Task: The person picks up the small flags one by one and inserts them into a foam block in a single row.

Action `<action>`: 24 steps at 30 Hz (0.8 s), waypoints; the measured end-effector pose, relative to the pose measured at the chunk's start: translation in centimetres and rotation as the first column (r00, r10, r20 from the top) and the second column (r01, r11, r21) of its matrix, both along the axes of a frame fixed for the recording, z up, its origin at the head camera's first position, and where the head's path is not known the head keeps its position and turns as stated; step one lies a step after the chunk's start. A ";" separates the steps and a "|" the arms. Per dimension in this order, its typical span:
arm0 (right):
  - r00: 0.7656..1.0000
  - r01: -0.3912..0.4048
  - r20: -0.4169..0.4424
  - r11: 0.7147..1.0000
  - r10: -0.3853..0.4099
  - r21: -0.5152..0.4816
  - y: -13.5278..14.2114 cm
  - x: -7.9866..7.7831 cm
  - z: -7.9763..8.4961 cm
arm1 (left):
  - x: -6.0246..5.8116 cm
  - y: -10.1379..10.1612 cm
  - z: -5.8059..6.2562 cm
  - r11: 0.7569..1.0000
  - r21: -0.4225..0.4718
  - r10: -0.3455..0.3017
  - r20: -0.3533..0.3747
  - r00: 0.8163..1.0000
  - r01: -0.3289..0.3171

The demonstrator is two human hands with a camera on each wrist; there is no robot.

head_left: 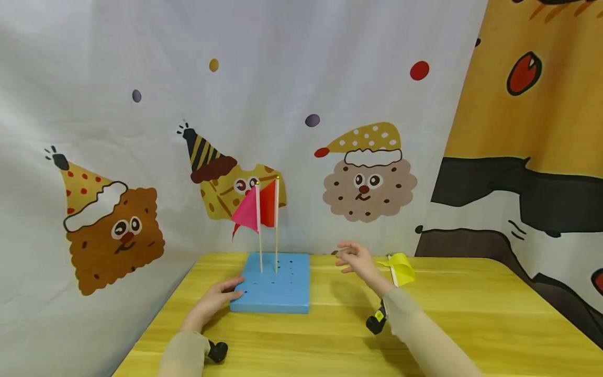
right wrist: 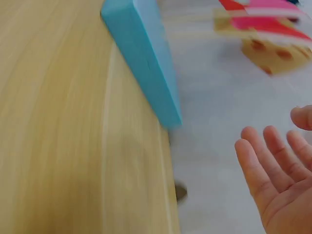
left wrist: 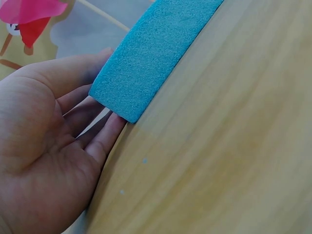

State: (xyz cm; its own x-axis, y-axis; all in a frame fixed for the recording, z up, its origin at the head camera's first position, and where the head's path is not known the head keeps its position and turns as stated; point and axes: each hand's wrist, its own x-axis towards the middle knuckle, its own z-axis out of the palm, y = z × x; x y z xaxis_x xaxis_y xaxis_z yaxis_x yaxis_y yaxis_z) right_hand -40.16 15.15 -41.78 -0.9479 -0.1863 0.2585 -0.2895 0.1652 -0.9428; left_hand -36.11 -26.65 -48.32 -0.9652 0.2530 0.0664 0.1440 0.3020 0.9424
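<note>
A blue foam block [head_left: 278,293] lies flat on the table, with several small holes in its top. Two sticks stand upright in it, one bearing a pink flag [head_left: 247,210] and the other a red flag [head_left: 268,204]. At the block's left side my left hand [head_left: 215,299] holds its edge, thumb at the top and fingers against the side; the left wrist view shows this hand [left wrist: 53,126] at the foam's corner. My right hand [head_left: 359,262] is raised right of the block, fingers loosely spread and holding nothing. In the right wrist view its palm [right wrist: 287,190] faces up.
To the right of my right hand, a yellow flag [head_left: 402,269] on a white stick lies on the wooden table [head_left: 452,309], partly behind the forearm. A printed cloth [head_left: 282,78] with cartoon cookies hangs behind the table's back edge.
</note>
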 end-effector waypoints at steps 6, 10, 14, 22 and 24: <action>0.990 0.127 0.062 0.992 -0.127 0.008 7.1 1.4 -0.9 | 0.1 0.1 0.4 1.000 -0.013 0.009 0.019 1.000 -0.008; 0.979 0.172 0.100 0.982 -0.180 0.077 10.8 2.1 -1.6 | 0.2 0.1 0.3 1.000 -0.011 0.008 0.020 1.000 -0.008; 0.965 0.184 0.157 0.970 -0.208 0.157 12.9 2.8 -1.8 | 0.3 0.0 0.3 1.000 -0.007 0.009 0.017 1.000 -0.009; 0.934 0.170 0.269 0.954 -0.237 0.247 14.7 4.2 -2.8 | 0.3 0.0 0.2 1.000 -0.022 -0.002 0.015 1.000 0.002; 0.926 0.169 0.284 0.947 -0.247 0.274 14.7 4.6 -3.2 | 0.2 0.1 0.2 1.000 -0.020 0.001 0.020 1.000 -0.001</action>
